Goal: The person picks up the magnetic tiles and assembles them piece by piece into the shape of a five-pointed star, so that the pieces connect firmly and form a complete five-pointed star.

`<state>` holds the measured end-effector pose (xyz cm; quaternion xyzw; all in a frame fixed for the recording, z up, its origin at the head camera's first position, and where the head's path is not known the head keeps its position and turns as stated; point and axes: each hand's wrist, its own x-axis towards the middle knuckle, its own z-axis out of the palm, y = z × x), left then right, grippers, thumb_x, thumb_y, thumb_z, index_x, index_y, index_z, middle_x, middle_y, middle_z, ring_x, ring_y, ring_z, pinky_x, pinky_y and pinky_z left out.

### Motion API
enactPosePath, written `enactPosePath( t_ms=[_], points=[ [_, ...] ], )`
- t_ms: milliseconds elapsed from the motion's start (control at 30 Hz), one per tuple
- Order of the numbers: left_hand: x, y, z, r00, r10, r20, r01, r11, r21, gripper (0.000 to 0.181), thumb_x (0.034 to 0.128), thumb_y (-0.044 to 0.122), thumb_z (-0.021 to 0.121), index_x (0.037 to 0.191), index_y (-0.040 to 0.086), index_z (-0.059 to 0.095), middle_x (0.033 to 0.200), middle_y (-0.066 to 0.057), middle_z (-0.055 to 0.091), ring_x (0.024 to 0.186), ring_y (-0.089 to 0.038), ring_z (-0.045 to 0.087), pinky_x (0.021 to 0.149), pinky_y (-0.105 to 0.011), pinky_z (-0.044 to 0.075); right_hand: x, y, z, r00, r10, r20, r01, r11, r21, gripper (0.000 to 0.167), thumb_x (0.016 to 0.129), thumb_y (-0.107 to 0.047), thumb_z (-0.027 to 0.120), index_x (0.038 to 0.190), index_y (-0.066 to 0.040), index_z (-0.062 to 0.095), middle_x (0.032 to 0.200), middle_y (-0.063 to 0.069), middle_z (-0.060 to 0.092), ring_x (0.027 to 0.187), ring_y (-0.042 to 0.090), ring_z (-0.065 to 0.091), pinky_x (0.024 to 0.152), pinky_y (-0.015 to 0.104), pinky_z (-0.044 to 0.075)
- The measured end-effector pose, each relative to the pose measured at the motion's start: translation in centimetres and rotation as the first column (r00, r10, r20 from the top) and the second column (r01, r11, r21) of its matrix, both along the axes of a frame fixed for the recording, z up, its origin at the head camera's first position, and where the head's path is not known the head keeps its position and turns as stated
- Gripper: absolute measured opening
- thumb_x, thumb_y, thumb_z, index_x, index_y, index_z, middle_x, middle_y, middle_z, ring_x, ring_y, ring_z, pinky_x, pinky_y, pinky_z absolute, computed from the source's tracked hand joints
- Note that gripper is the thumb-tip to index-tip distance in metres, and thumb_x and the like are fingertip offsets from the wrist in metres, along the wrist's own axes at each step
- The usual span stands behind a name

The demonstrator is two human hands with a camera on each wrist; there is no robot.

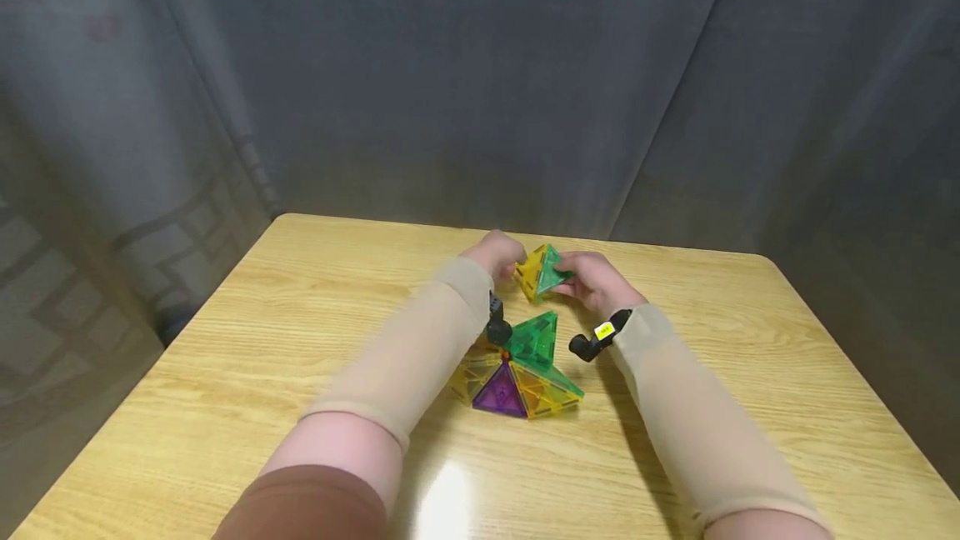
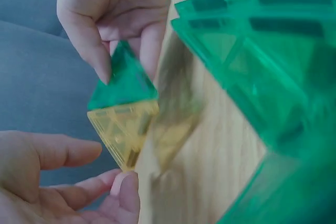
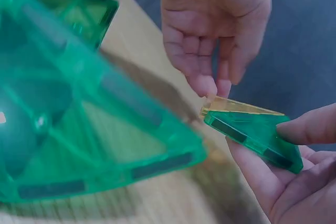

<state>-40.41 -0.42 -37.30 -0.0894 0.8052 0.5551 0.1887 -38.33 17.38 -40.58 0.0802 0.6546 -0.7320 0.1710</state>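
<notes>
My right hand pinches a translucent green triangular magnetic tile, thumb on its face and fingers beneath. Joined to that tile along one edge is a yellow triangular magnetic tile; the pair is raised over the far part of the table. My left hand is at the yellow tile's free corner, with some fingertips touching it and another digit standing apart. In the right wrist view the left hand's fingers reach down to that corner.
Nearer than the hands stands a structure of triangular tiles, with green, purple and yellow pieces, partly hidden by the left forearm. Its green tiles loom large in both wrist views. A grey curtain hangs behind the wooden table.
</notes>
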Motion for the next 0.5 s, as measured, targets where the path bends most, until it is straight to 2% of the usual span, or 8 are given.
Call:
enactPosePath(
  t_ms=[100, 167, 267, 367, 500],
  points=[
    [0.7, -0.7, 0.9, 0.996, -0.082, -0.033, 0.082, 0.997, -0.002, 0.055, 0.0917, 0.001, 0.059, 0.143, -0.003, 0.040, 0.116, -0.014, 0.052, 0.058, -0.014, 0.040, 0.063, -0.029, 0.046, 0.3, 0.3, 0.8, 0.999, 0.032, -0.029, -0.033, 0.999, -0.038, 0.044, 0.103, -0.002, 0.046, 0.145, 0.006, 0.038, 0.096, 0.008, 0.067, 0.077, 0.016, 0.069, 0.074, 0.028, 0.059],
    [1.0, -1.3, 1.5, 0.989, -0.142, -0.035, 0.142, 0.990, 0.013, 0.045, 0.0916, 0.000, 0.059, 0.134, -0.006, 0.048, 0.102, -0.011, 0.051, 0.062, -0.016, 0.042, 0.070, -0.033, 0.049, 0.7, 0.4, 1.4, 0.997, 0.061, -0.050, -0.064, 0.996, -0.060, 0.043, 0.103, -0.001, 0.045, 0.144, 0.008, 0.037, 0.093, 0.007, 0.068, 0.077, 0.016, 0.070, 0.072, 0.027, 0.059],
    [1.5, -2.2, 2.2, 0.973, -0.229, -0.037, 0.230, 0.973, 0.022, 0.026, 0.0920, 0.001, 0.059, 0.117, -0.005, 0.059, 0.086, -0.007, 0.052, 0.069, -0.018, 0.047, 0.088, -0.042, 0.051, 1.4, 0.7, 2.0, 0.990, 0.106, -0.089, -0.113, 0.990, -0.080, 0.042, 0.103, 0.001, 0.044, 0.142, 0.011, 0.036, 0.091, 0.007, 0.069, 0.076, 0.016, 0.070, 0.072, 0.028, 0.059],
    [2.2, -3.0, 2.8, 0.958, -0.281, -0.047, 0.284, 0.957, 0.054, 0.020, 0.0939, 0.002, 0.059, 0.113, -0.003, 0.062, 0.085, -0.007, 0.060, 0.074, -0.020, 0.058, 0.097, -0.048, 0.050, 2.6, 0.9, 2.7, 0.981, 0.145, -0.128, -0.156, 0.984, -0.084, 0.042, 0.102, 0.001, 0.044, 0.141, 0.014, 0.034, 0.091, 0.007, 0.070, 0.076, 0.015, 0.070, 0.072, 0.027, 0.059],
    [4.3, -4.3, 3.7, 0.947, -0.310, -0.078, 0.318, 0.939, 0.130, 0.025, 0.0962, 0.004, 0.061, 0.120, -0.003, 0.060, 0.093, -0.012, 0.067, 0.079, -0.021, 0.066, 0.089, -0.043, 0.055, 5.0, 1.0, 3.9, 0.966, 0.181, -0.185, -0.201, 0.975, -0.093, 0.037, 0.102, 0.000, 0.047, 0.137, 0.010, 0.041, 0.094, 0.008, 0.069, 0.077, 0.015, 0.070, 0.074, 0.026, 0.059]
  ],
)
